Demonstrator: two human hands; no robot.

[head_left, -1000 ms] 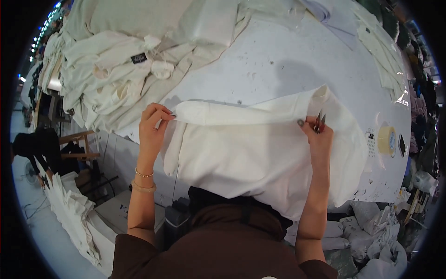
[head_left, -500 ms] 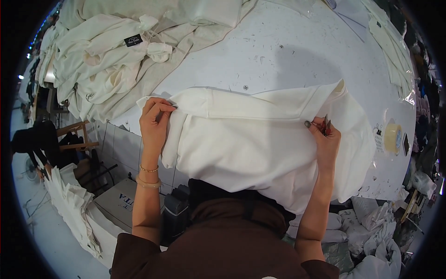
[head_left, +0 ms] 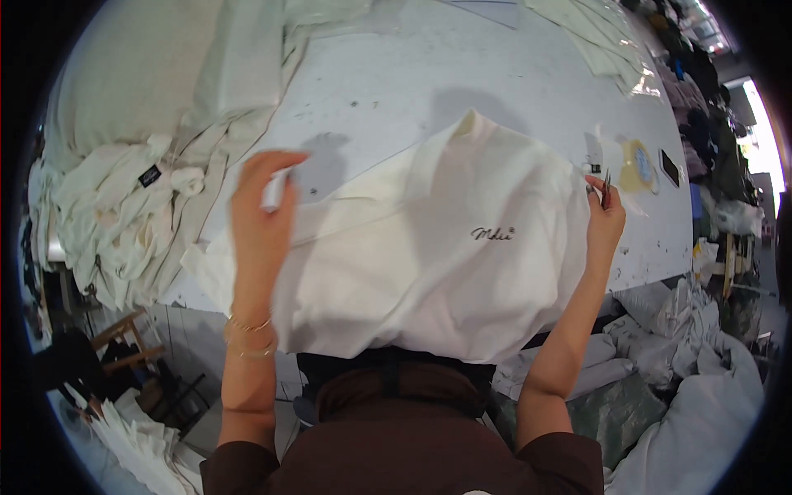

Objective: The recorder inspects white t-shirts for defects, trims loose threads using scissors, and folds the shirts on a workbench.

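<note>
A white garment (head_left: 429, 247) with dark script lettering lies spread across the table edge in front of me. My left hand (head_left: 266, 202) is lifted over its left part, smeared by motion, with the thumb and fingers curved and a gap between them. No cloth shows in that hand. My right hand (head_left: 606, 210) is closed around small thread snips (head_left: 607, 191) with red on the handle, blades pointing up. Its fingertips are at the garment's right edge; whether they pinch the cloth I cannot tell.
Cream garments (head_left: 136, 214) lie heaped at the left of the white table (head_left: 371, 107). A tape roll (head_left: 638, 167) and a dark phone (head_left: 669, 167) lie at the right. Another pale garment (head_left: 594, 37) is at the far right. Plastic bags (head_left: 660, 346) fill the lower right.
The garment has been turned and opened out, bringing its lettering into view. My left hand has let go of the cloth. My right hand has moved right, still with the snips.
</note>
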